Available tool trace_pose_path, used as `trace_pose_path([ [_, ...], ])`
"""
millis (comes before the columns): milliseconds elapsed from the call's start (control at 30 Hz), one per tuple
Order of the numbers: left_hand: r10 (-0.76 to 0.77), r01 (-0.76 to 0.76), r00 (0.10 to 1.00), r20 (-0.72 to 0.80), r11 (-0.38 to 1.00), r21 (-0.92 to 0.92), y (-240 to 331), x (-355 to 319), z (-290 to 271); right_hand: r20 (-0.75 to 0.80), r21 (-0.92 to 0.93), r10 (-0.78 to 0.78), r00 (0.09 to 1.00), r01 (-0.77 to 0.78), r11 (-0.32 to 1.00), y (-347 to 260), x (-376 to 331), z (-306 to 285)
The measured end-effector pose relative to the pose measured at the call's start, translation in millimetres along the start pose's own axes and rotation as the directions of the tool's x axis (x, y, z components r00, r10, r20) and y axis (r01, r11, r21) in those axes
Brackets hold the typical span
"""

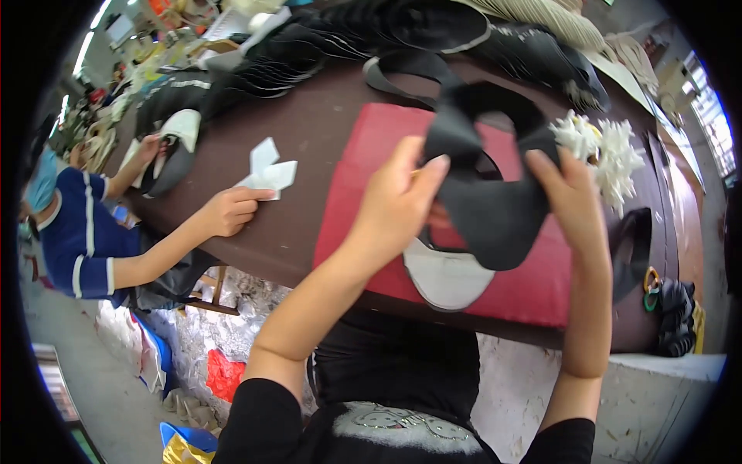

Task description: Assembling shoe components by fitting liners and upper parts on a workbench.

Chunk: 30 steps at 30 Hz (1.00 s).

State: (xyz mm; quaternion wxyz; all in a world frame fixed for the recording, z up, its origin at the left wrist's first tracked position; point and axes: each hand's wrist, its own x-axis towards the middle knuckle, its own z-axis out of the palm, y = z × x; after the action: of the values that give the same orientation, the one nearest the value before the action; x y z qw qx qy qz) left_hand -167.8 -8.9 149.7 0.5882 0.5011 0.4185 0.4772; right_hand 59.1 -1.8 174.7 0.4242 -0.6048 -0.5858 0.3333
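Above a red mat I hold up a black shoe upper (495, 213), a flat curved piece with an opening in its middle. My left hand (402, 193) has its fingers closed on the upper's left edge, the thumb on top. At the opposite edge, my right hand (568, 189) pinches the piece, slightly blurred. Below them, a shoe upper with a pale grey side up (448, 277) lies on the mat's near edge, partly covered by the raised one. Behind, a looped black upper (406, 73) lies at the mat's far side.
The red mat (348, 224) lies on a brown table (224, 139). Fanned black uppers (294, 46) line the far edge. White spiky pieces (610, 151) stand right. At left, a co-worker's hand (230, 211) touches white adhesive-like pieces (267, 166). Dark-handled scissors (651, 286) lie at right.
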Motion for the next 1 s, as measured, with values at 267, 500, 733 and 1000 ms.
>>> trace_pose_path([
  [267,0.006,-0.004,0.999,-0.034,0.998,0.060,-15,7,-5,0.143,0.269,-0.107,0.984,0.065,0.961,19,-4,20],
  [500,-0.126,0.134,0.991,-0.045,0.920,0.367,-57,-16,-12,0.193,0.032,0.126,0.973,-0.134,0.990,64,-41,26],
  [733,-0.203,0.225,0.974,-0.098,0.872,0.434,-71,-17,-10,0.187,-0.024,0.181,0.966,-0.179,0.984,90,-43,30],
  [1000,-0.198,0.223,0.975,-0.103,0.858,0.463,-71,-12,-12,0.177,-0.120,0.164,0.970,-0.144,0.982,89,-39,32],
])
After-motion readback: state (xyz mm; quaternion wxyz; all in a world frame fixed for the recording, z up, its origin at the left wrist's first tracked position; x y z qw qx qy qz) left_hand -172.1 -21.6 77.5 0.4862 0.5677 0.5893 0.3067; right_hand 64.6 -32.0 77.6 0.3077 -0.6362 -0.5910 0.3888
